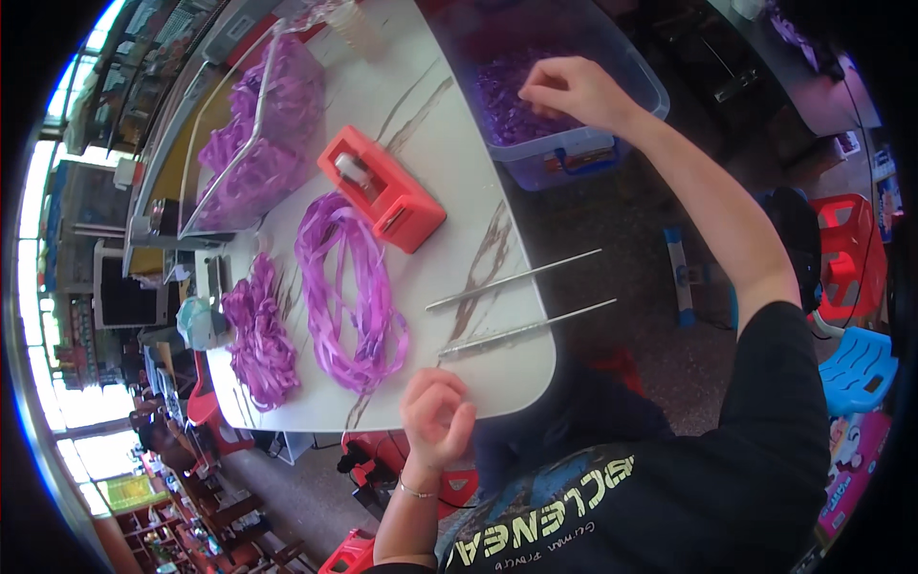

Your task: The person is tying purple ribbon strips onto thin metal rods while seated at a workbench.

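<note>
Your left hand (437, 413) sits fisted at the table edge (516, 383); right hand (572, 91) pinching purple pieces (512, 96) in the bin (612, 143) risks spilling them.

Your right hand (574, 91) reaches into a clear plastic bin (612, 143) of purple pieces that carries a small blue-and-red label (579, 158) on its near wall. At your far lower right lies a pink printed box (851, 478), partly cut off by the rim.
</note>
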The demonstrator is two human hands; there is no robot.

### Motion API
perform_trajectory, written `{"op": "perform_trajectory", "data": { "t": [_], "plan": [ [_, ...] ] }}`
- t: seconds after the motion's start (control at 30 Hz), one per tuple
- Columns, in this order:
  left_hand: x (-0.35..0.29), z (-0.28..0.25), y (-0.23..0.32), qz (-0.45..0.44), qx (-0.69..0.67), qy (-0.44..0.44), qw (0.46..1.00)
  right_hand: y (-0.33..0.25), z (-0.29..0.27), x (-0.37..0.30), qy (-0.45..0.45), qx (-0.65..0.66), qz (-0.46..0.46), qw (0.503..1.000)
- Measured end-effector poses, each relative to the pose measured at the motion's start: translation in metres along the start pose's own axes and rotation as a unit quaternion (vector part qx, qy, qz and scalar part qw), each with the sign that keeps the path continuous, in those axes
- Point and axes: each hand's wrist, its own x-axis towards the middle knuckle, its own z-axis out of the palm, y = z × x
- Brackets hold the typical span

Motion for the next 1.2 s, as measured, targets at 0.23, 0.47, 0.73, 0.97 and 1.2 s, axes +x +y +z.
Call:
{"op": "perform_trajectory", "data": {
  "t": [0.23, 0.47, 0.73, 0.97, 1.2],
  "plan": [
    [-0.006, -0.018, -0.006, -0.09, -0.21, 0.0, 0.974, -0.137, 0.062, -0.129, -0.175, 0.081, -0.023, 0.981],
    [0.02, -0.079, -0.02, -0.034, -0.05, 0.142, 0.988, -0.146, 0.135, -0.172, -0.246, 0.082, -0.079, 0.963],
    [0.048, -0.117, -0.039, 0.024, 0.269, -0.02, 0.963, -0.152, 0.142, -0.171, -0.242, 0.089, 0.007, 0.966],
    [0.048, -0.11, -0.029, 0.007, 0.226, -0.119, 0.967, -0.153, 0.145, -0.174, -0.222, 0.082, 0.022, 0.971],
    [0.041, -0.087, -0.016, 0.025, 0.242, -0.082, 0.966, -0.153, 0.146, -0.174, -0.227, 0.075, 0.03, 0.971]
  ]
}}
